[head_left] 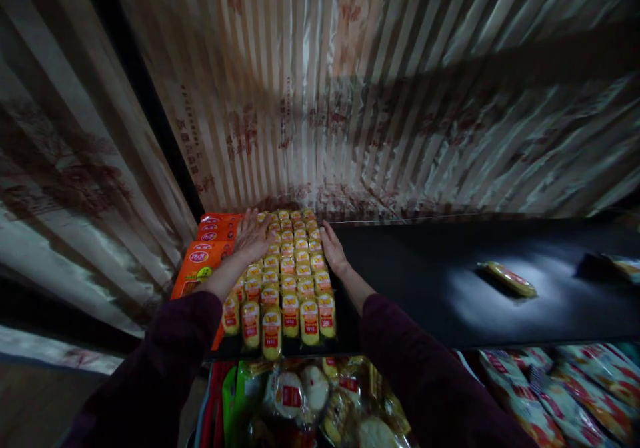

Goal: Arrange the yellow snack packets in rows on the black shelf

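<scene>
OK: left hand (251,237) and right hand (334,249) apart, yellow snack packs (289,285) between them.

My left is laid palm down at the far left of the block, fingers extended, partly over the packs. My right is on edge along the right-hand column, fingers straight and close together; can't tell if the whole side is in contact. Dark purple sleeves (183,341) on both arms.

Packs sit in rows and columns on the black surface (395,268), red-and-white labels up. Front row ragged, one pack jutting toward me. Orange packages (203,256) just left of the block, partly behind my left forearm. Single yellow pack (510,279) lies well off to the right, in a bright patch.

Below the front edge: mixed wrapped items (290,395) near me, printed bags (545,395) further right. Striped curtain (320,101) behind, dark post (145,95) to the left.
</scene>
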`<action>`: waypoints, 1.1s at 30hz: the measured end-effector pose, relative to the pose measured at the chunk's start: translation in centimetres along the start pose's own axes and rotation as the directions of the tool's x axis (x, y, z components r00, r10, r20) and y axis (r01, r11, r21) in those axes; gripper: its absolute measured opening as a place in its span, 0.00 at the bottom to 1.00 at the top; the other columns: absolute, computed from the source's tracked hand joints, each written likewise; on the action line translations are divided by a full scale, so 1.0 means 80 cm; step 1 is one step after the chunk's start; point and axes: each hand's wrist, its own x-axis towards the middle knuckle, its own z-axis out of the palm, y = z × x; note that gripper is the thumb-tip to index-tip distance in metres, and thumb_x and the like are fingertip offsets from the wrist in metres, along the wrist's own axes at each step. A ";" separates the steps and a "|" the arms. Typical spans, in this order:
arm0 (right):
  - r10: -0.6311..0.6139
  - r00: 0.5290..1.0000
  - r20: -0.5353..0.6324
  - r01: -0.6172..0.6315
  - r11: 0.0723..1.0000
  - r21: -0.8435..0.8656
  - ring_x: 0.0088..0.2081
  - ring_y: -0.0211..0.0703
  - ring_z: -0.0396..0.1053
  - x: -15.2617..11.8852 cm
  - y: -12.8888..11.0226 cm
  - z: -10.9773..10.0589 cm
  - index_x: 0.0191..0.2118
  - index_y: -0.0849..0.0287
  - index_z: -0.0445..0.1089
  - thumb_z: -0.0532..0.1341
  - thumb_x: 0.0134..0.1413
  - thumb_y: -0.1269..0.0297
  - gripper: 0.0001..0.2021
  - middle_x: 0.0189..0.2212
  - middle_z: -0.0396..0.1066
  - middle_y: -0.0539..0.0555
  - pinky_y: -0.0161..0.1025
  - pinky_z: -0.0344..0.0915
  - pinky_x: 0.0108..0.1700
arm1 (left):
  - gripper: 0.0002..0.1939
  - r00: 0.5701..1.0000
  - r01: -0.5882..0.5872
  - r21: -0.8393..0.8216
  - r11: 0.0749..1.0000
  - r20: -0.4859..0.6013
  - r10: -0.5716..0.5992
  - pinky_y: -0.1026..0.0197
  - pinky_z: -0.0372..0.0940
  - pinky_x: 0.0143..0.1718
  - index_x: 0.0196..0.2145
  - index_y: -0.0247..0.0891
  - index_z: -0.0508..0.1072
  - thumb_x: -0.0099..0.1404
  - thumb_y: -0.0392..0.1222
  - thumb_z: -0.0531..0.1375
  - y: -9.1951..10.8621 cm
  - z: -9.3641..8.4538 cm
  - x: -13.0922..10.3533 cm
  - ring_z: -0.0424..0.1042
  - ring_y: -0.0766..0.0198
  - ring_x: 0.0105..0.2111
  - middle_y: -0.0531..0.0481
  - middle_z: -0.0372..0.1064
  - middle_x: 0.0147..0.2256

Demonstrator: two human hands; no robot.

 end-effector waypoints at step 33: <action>-0.003 0.983 0.185 -0.013 0.997 0.082 0.55 0.46 0.65 0.015 0.005 0.019 0.58 0.45 0.61 0.52 0.55 0.40 0.28 0.54 0.68 0.46 0.47 0.58 0.60 | 0.32 0.963 0.088 0.049 0.995 0.249 -0.098 0.40 0.31 0.64 0.64 0.38 0.55 0.65 0.53 0.44 0.072 0.046 0.032 0.37 0.45 0.66 0.41 0.43 0.66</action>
